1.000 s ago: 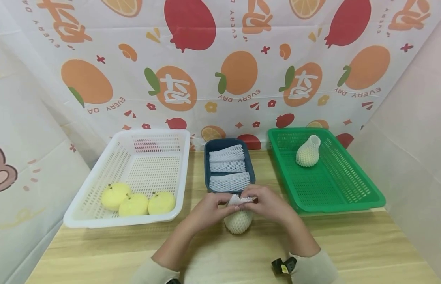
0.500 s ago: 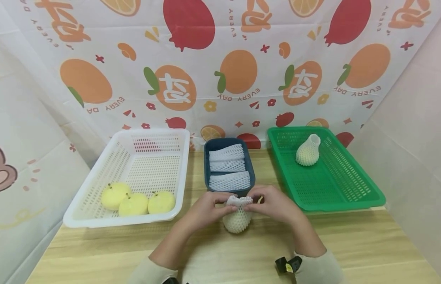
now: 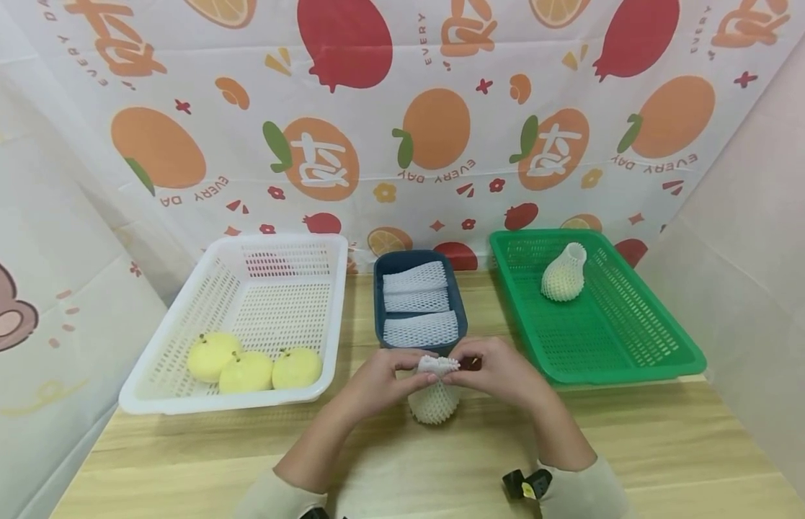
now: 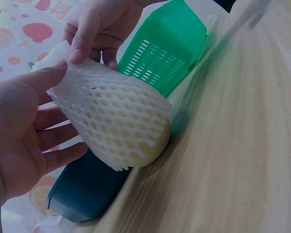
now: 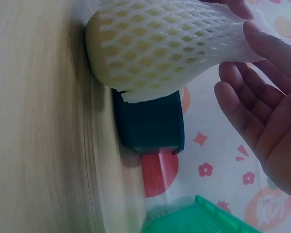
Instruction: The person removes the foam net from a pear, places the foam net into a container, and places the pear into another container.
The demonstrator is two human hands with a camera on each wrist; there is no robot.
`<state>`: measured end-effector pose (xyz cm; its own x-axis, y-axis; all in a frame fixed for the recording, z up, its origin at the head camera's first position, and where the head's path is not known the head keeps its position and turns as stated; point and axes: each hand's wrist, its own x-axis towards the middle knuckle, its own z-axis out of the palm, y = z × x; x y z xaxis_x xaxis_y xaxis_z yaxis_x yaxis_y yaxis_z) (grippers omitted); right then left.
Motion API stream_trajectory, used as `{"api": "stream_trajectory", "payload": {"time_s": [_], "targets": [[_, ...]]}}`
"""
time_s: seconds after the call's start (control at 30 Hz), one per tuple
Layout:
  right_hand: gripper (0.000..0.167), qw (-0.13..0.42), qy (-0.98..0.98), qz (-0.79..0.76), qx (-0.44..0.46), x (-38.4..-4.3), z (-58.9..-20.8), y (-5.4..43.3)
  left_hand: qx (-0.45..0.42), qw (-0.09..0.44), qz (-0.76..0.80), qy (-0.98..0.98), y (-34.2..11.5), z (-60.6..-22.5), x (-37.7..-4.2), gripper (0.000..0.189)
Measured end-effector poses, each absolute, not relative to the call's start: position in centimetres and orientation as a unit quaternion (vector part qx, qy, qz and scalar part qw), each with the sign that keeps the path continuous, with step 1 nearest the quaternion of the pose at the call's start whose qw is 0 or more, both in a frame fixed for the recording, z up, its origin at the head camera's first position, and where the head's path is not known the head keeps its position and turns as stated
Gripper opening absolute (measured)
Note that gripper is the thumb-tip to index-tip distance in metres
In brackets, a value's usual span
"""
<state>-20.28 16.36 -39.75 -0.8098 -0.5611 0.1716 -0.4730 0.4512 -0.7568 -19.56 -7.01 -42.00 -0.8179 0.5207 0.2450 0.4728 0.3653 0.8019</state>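
Observation:
A pale yellow pear (image 5: pixel 94 51) stands on the table inside a white foam net sleeve (image 4: pixel 116 111); its lower end shows below the net in both wrist views. My left hand (image 3: pixel 383 382) pinches the sleeve's upper rim from the left between thumb and finger. On the opposite side my right hand (image 3: pixel 496 371) pinches the same rim, its other fingers loosely bent in the right wrist view. Just behind both hands, a dark blue tray (image 3: pixel 459 303) holds several folded foam net sleeves (image 3: pixel 420 329).
At left, a white basket (image 3: pixel 340 303) holds three yellow pears (image 3: pixel 245 372). A green basket (image 3: pixel 610 303) at right contains one pear in a net sleeve (image 3: pixel 563 274). A fruit-patterned cloth (image 3: pixel 389 130) hangs behind the wooden table (image 3: pixel 402 468).
Both hands stay at the sleeve's rim. The rim's shape has shifted slightly between the fingers. The pear stays at about the same spot.

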Motion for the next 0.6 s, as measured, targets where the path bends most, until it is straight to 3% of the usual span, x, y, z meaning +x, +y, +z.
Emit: {"api": "stream_trajectory", "payload": {"time_s": [0.6], "targets": [[0.008, -0.038, 0.852, -0.412, -0.32, -19.9, -39.7, 15.4, 0.292, -0.056, 0.49, 0.82, -5.8, -41.9, -19.0, 0.017]]}}
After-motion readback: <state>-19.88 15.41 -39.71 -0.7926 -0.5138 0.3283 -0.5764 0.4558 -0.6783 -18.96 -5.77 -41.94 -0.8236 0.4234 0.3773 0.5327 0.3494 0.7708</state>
